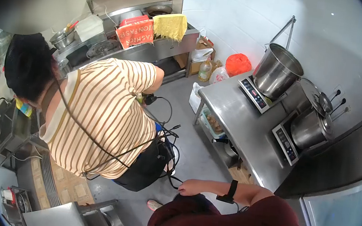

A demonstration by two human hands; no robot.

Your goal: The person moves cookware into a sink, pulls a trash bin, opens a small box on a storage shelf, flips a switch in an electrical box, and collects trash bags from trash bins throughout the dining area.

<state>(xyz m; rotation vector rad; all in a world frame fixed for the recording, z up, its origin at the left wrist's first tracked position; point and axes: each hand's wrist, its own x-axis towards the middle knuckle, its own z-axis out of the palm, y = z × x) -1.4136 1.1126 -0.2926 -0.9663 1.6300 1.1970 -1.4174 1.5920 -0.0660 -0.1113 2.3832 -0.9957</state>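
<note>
My right hand (pixel 190 187) reaches in from the lower right, below a maroon sleeve and a black wristband (pixel 228 192). Its fingers are closed on a black cable (pixel 174 181). That cable leads to a tangle of black cables (pixel 169 141) at the waist of another person (pixel 104 112), whose back is partly turned to me. This person wears a striped shirt, a black cap and a black cloth or bag at the hip. A thin cord crosses the striped back diagonally. My left hand is out of view.
To the right a steel table (pixel 230 119) bears a tall pot (pixel 278 73) and a second pot (pixel 310 129) by induction cookers. A stove counter (pixel 171 44) with cloths lies beyond the person. Bags and an oil bottle (pixel 205 70) stand on the floor.
</note>
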